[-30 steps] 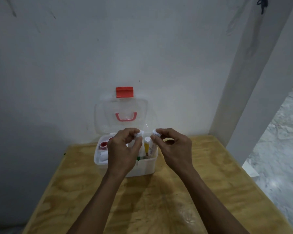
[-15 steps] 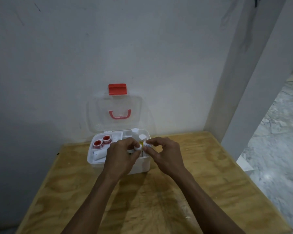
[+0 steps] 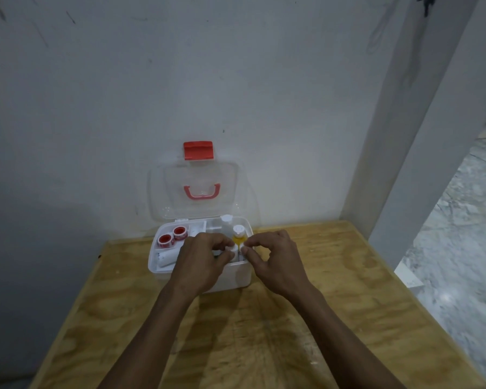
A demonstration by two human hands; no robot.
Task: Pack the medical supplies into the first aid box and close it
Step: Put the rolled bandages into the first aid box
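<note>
A white first aid box (image 3: 236,276) stands open on the wooden table, its clear lid (image 3: 194,189) with red latch and red handle leaning upright against the wall. Inside lie two red-and-white tape rolls (image 3: 172,236), a white roll (image 3: 167,258), a yellow bottle (image 3: 239,234) and a clear bottle (image 3: 226,220). My left hand (image 3: 199,262) pinches the white cap of a small bottle (image 3: 230,249) down in the box's front right part. My right hand (image 3: 272,259) pinches the cap of another small white bottle (image 3: 244,250) beside it. Both bottle bodies are hidden.
The plywood table (image 3: 264,332) meets a grey wall at the back. A white pillar (image 3: 404,164) rises at the table's right rear corner, with marble floor (image 3: 466,248) beyond the right edge.
Both hands have lowered the two small bottles from above the box down into its front right part. The camera view shifted slightly.
</note>
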